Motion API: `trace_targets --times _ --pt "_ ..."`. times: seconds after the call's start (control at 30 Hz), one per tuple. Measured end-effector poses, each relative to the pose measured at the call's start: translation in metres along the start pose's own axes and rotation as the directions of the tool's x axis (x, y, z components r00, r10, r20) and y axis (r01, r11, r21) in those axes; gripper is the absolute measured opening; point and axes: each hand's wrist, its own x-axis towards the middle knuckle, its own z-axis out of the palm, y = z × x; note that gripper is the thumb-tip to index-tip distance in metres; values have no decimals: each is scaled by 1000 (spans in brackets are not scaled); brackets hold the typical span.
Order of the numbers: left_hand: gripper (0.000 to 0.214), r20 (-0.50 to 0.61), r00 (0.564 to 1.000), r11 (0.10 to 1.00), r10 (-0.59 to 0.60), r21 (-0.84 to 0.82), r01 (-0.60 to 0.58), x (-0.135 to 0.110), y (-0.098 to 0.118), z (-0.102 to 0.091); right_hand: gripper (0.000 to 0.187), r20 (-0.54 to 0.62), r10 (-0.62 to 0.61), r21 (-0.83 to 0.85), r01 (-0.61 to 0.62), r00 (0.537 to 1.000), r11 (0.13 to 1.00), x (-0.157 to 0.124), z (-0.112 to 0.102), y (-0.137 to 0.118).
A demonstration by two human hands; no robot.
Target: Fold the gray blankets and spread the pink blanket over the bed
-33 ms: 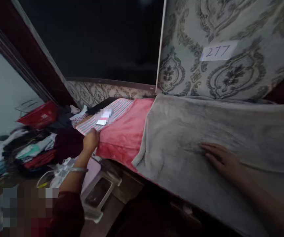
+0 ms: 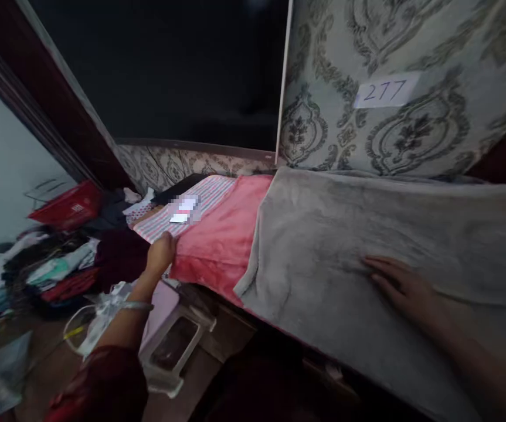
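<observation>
A plush grey blanket (image 2: 318,258) covers the right part of a long surface. Its turned-over left edge lies on a pink blanket (image 2: 221,231). At the far left, a striped cloth (image 2: 213,190) shows beside the pink one, with a lit phone (image 2: 184,211) on it. My left hand (image 2: 161,255) is closed at the pink blanket's front left corner, fingers curled over the edge and partly hidden. On the grey blanket my right hand (image 2: 400,284) rests palm down, fingers stretched out toward the left.
A large dark television (image 2: 169,70) hangs behind the surface. Below my left arm stands a pale plastic stool (image 2: 169,346). Piled clothes (image 2: 63,264) and a red bag (image 2: 65,205) lie at the left. A paper marked 277 (image 2: 387,91) is on the patterned wall.
My right hand has slid slightly to the right over the grey blanket. The left hand keeps its place at the pink blanket's corner. The view has shifted a little.
</observation>
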Motion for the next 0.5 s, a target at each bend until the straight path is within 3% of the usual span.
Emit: trace_targets --times 0.07,0.13,0.23,0.3,0.37,0.4,0.43,0.5 --pt "34 46 999 1000 16 12 -17 -2 1 0 41 -34 26 -8 -27 999 1000 -11 -2 7" --pt "32 21 999 999 32 29 -32 -2 6 -5 41 -75 33 -20 -35 997 999 -17 0 7" --pt "33 -178 968 984 179 39 -175 -3 31 -15 39 -134 6 -47 -12 991 999 -17 6 -2" --pt "32 -302 861 902 410 -3 -431 -11 58 -17 38 -165 -11 -70 0 986 998 -15 9 -9" --pt "27 -309 712 719 630 -112 -685 -26 90 -13 37 -200 -12 -96 -7 980 995 -14 7 -13" --pt "26 -288 651 624 702 -191 -757 -36 106 -9 36 -224 -10 -108 -15 975 994 -14 6 -14" --pt "27 -266 614 553 743 -272 -788 -46 120 -4 36 -248 -11 -119 -19 969 993 -14 5 -14" --pt "31 -240 626 508 742 -407 -759 -65 143 6 33 -274 -15 -136 -23 962 990 -15 3 -14"
